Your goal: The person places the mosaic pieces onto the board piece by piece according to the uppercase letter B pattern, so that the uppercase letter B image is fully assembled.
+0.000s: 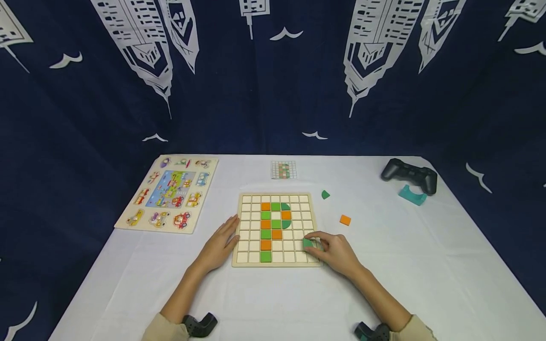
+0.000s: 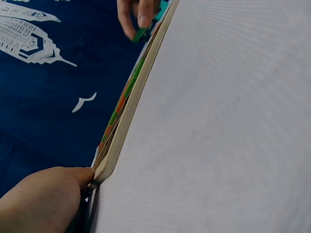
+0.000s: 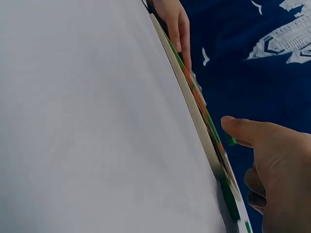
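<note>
The square wooden grid board (image 1: 247,233) lies at the centre of the table, with orange, light green and dark green tiles in several cells. Against its left edge rests my left hand (image 1: 218,245), fingers extended and the thumb at the frame. My right hand (image 1: 337,251) pinches a green tile (image 1: 307,243) between thumb and fingers, over the right side of the board. That tile (image 3: 230,140) is partly covered by the thumb in the right wrist view. Right of the board are a loose dark green rounded tile (image 1: 325,194) and an orange square tile (image 1: 345,220).
A small pattern card (image 1: 283,169) lies behind the board. To the left is a wooden picture puzzle (image 1: 142,223). At the back right are a black game controller (image 1: 408,175) and a curved teal piece (image 1: 412,195). A dark blue printed curtain (image 1: 260,99) hangs behind the table.
</note>
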`<action>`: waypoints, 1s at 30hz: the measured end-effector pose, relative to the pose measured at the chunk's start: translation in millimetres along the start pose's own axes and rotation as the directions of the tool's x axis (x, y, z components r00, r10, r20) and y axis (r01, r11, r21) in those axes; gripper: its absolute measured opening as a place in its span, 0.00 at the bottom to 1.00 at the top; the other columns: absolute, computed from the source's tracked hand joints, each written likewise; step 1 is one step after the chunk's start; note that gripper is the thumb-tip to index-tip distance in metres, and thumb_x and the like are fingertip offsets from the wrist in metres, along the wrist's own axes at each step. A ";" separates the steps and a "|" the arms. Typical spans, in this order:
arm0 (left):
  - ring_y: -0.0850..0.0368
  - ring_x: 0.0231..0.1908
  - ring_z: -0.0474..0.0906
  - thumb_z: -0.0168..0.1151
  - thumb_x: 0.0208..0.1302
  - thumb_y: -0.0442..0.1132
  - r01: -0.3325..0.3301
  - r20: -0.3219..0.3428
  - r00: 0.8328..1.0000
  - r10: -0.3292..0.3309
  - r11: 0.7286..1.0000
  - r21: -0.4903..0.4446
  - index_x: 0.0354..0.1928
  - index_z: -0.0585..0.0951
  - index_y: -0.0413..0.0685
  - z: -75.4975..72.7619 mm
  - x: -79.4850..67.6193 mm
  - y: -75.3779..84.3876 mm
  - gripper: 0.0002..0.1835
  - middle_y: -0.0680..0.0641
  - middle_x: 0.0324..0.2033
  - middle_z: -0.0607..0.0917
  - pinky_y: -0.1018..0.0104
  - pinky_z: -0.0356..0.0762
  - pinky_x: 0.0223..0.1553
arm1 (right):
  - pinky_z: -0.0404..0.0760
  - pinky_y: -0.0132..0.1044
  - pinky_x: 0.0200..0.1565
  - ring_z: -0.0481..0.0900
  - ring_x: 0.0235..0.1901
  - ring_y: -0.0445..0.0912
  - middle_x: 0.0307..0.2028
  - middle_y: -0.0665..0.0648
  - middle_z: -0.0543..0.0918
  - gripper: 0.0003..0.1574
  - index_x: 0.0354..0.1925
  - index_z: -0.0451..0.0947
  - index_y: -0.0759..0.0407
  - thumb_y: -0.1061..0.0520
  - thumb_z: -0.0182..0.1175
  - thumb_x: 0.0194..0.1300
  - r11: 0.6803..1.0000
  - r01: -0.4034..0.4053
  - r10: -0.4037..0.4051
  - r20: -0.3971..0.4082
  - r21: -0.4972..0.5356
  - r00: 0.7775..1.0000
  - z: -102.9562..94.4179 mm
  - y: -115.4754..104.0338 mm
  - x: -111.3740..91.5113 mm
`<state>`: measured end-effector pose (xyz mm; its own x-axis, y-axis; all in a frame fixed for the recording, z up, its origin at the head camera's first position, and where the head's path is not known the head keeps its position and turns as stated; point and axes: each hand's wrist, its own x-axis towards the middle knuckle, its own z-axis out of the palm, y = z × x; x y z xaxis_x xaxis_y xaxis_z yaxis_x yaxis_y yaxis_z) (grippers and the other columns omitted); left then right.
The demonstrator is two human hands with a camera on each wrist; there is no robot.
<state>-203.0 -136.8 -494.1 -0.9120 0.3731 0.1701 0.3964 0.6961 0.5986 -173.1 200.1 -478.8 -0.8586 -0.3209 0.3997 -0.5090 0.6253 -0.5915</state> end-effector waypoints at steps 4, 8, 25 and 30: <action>0.49 0.68 0.48 0.49 0.70 0.42 0.002 0.002 1.000 -0.002 1.000 -0.006 0.68 0.59 0.39 -0.1 0.2 0.2 0.28 0.46 0.69 0.56 0.55 0.47 0.67 | 0.51 0.25 0.13 0.48 0.11 0.31 0.09 0.38 0.55 0.16 0.40 0.82 0.52 0.50 0.70 0.51 1.000 -0.023 0.023 0.014 -0.004 1.000 15.9 -7.1 18.6; 0.50 0.68 0.47 0.48 0.70 0.42 0.005 0.006 1.000 -0.004 1.000 -0.006 0.68 0.58 0.39 0.1 0.5 0.4 0.28 0.46 0.69 0.56 0.55 0.46 0.67 | 0.52 0.26 0.13 0.49 0.11 0.31 0.08 0.40 0.57 0.17 0.40 0.83 0.53 0.48 0.69 0.52 0.999 -0.044 0.045 0.029 -0.023 0.999 27.7 -10.6 32.4; 0.50 0.69 0.47 0.48 0.70 0.42 0.007 0.007 1.000 -0.007 1.000 0.002 0.68 0.58 0.39 -0.9 0.1 1.2 0.28 0.46 0.69 0.55 0.56 0.46 0.68 | 0.53 0.28 0.14 0.48 0.11 0.33 0.08 0.42 0.56 0.17 0.40 0.83 0.51 0.47 0.69 0.51 0.996 -0.053 0.057 0.058 -0.077 0.997 37.0 -13.0 41.5; 0.50 0.68 0.47 0.48 0.70 0.42 0.005 0.001 1.000 -0.005 1.000 0.001 0.68 0.59 0.39 -0.7 -0.1 1.1 0.28 0.46 0.69 0.56 0.55 0.46 0.67 | 0.54 0.27 0.14 0.49 0.11 0.33 0.09 0.42 0.57 0.18 0.40 0.83 0.51 0.46 0.69 0.51 0.997 -0.057 0.060 0.049 -0.056 0.997 37.1 -11.1 41.8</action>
<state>-202.5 -136.4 -492.9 -0.9140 0.3698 0.1666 0.3917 0.6983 0.5991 -205.6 153.3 -481.5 -0.8896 -0.3175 0.3283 -0.4548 0.6814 -0.5735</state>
